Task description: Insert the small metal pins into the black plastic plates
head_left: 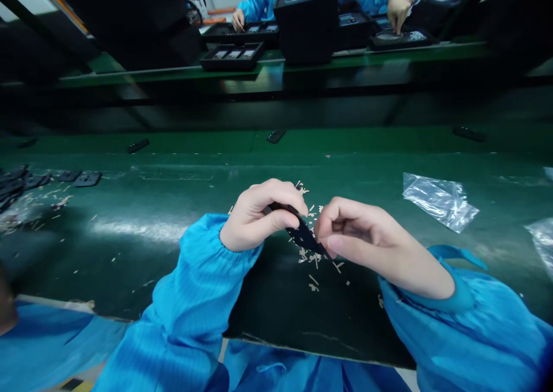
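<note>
One black part in your left hand, right fingertips at its lower end

Your left hand (246,216) has its grip closed on one flat black part (302,235), thumb on the near side and fingers over the far edge. The part tilts in front of you, just above the surface (345,179), its lower end towards your right; held by the upper end, it probably leaves that lower end free for your other fingers. Your right hand (375,242) has thumb and fingertips bunched there; you seem to touch the part, but I cannot tell whether that grip pinches it or a scrap.

Below and around lie pale scraps (313,287), too many to count, perhaps gathered there because they drop where you work. To your left is a heap of black parts (11,187) (overlapped, so no honest count), with two flat ones (87,179) at its right side. Four dark pieces (275,136) lie well apart along the far side. On your right are two clear bags (440,201), one cut by the picture's edge. Beyond, a small tray (233,56) holds three bright rectangles, perhaps slotted to keep them apart.
</note>
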Tool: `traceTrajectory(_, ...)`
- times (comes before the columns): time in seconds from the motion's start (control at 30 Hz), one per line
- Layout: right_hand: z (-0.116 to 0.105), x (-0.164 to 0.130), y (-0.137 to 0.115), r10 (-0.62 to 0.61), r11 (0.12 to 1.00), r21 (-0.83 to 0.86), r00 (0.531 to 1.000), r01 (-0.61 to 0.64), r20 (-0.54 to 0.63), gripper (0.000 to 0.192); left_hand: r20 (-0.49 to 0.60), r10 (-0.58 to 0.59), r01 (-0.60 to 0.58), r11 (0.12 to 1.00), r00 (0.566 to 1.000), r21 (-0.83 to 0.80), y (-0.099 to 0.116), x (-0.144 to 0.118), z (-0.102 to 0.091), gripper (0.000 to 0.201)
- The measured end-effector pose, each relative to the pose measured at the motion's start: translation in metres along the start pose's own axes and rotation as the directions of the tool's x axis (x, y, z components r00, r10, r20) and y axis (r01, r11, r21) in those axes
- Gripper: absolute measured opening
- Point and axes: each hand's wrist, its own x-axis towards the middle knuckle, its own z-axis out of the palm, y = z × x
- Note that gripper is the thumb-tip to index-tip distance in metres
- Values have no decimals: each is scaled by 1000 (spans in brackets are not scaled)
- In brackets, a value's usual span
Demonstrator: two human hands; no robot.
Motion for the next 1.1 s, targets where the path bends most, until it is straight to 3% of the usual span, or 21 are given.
traceTrajectory(0.17,3,1,4,-21,997,78,999,18,40,16,-68,-131,121,982,989,-143,-2,-1,9,21)
traceTrajectory(0.27,5,0,8,-33,984,176,999,33,-3,16,-90,-232,207,952,969,-227,1,2,15,21)
traceTrajectory(0.33,5,0,9,-39,970,238,998,52,-59,17,-94,-299,264,924,950,-275,3,4,17,31)
traceTrajectory(0.47,5,1,10,-62,958,269,986,102,-153,17,-22,-444,393,815,896,-426,9,7,23,59)
traceTrajectory(0.6,5,2,8,-84,934,327,979,142,-185,14,73,-553,502,684,830,-528,18,5,33,45)
traceTrajectory(0.83,9,1,9,-61,920,371,981,127,-186,15,55,-630,533,604,775,-593,22,6,40,47)
traceTrajectory(1.1,11,0,14,-161,953,219,962,210,-222,17,50,-662,519,536,748,-666,28,2,48,40)
